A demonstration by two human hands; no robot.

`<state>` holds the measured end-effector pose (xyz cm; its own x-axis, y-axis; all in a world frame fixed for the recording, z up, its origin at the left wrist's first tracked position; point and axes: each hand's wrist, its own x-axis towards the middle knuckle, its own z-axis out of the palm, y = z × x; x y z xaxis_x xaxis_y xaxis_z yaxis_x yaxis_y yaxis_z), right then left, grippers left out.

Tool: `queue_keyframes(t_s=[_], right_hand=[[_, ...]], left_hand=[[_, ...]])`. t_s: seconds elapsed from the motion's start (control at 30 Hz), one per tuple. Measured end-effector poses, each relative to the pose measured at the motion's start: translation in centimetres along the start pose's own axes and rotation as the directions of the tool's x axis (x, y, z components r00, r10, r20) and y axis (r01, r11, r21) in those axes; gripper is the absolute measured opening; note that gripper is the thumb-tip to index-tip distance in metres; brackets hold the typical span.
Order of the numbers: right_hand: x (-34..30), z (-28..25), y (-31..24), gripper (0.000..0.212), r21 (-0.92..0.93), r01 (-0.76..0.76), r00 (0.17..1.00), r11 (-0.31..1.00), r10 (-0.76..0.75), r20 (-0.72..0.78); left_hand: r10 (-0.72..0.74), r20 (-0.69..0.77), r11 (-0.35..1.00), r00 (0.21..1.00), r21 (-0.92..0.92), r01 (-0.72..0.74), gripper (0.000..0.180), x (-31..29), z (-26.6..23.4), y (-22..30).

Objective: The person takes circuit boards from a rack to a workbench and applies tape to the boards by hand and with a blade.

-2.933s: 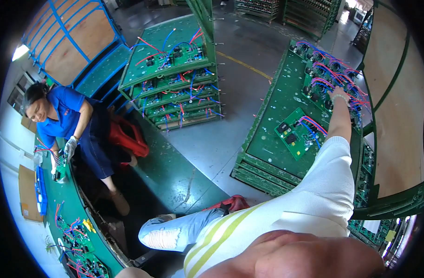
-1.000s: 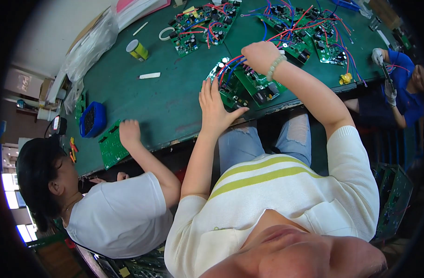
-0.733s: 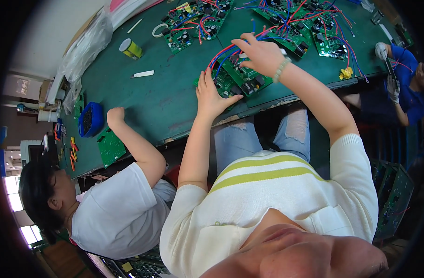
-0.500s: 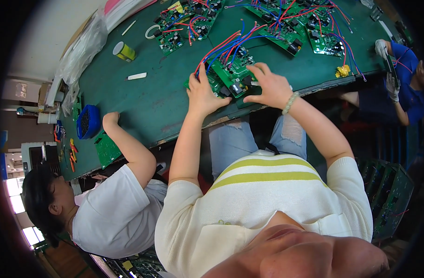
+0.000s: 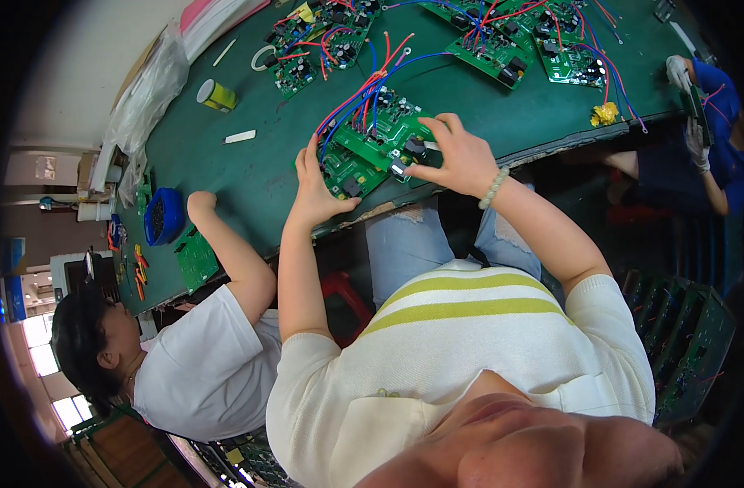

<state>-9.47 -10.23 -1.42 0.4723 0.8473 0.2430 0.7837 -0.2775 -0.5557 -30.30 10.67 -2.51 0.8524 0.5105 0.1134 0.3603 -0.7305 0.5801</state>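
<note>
Two green circuit boards overlap near the table's front edge. My left hand (image 5: 315, 195) grips the left circuit board (image 5: 362, 180), thumb at the near edge and fingers at its far left side. Partly over it lies the right circuit board (image 5: 396, 130); my right hand (image 5: 460, 163) holds its right end between thumb and fingers. Red and blue wires (image 5: 364, 89) rise from the boards and bend toward the far side. A black block-shaped part sits by my right fingers, and a pale bracelet circles that wrist.
More wired circuit boards (image 5: 494, 55) lie at the far right, others (image 5: 327, 41) at the far middle. A yellow-green can (image 5: 216, 95), a white-handled tool (image 5: 239, 137) and a blue bin (image 5: 163, 216) stand leftward. A co-worker's arm (image 5: 233, 240) rests at left; a gloved co-worker (image 5: 701, 134) holds a board at right.
Both hands have shifted left and slightly nearer with the boards. The boards now sit farther apart, showing more of the left one, and their wires have swung left.
</note>
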Motion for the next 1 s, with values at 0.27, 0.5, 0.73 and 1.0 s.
queue_keyframes(t_s=[0.27, 0.5, 0.73, 1.0], right_hand=[[0.8, 2.0, 0.0, 0.073, -0.221, -0.005, 0.99, 0.975, 0.036, 0.138], [-0.2, -1.4, 2.6, 0.068, -0.058, -0.071, 0.994, 0.996, 0.075, 0.077], [-0.5, -3.3, 4.4, 0.066, 0.041, -0.089, 0.996, 0.995, 0.088, 0.033], [-2.4, -1.6, 4.9, 0.07, -0.053, 0.0, 0.999, 0.999, -0.003, -0.051]], left_hand=[[0.004, -0.007, 0.997, 1.0, -0.076, -0.004, 0.129, -0.5, 0.2, 0.9], [-0.115, -0.033, 0.951, 0.993, -0.293, 0.101, 0.118, -1.8, -0.7, -0.9], [-0.063, -0.079, 0.956, 0.995, 0.282, 0.082, 0.097, -0.9, -0.3, 1.0], [-0.11, -0.48, 0.941, 0.871, 0.233, 0.247, 0.085, -0.9, 5.7, 2.7]])
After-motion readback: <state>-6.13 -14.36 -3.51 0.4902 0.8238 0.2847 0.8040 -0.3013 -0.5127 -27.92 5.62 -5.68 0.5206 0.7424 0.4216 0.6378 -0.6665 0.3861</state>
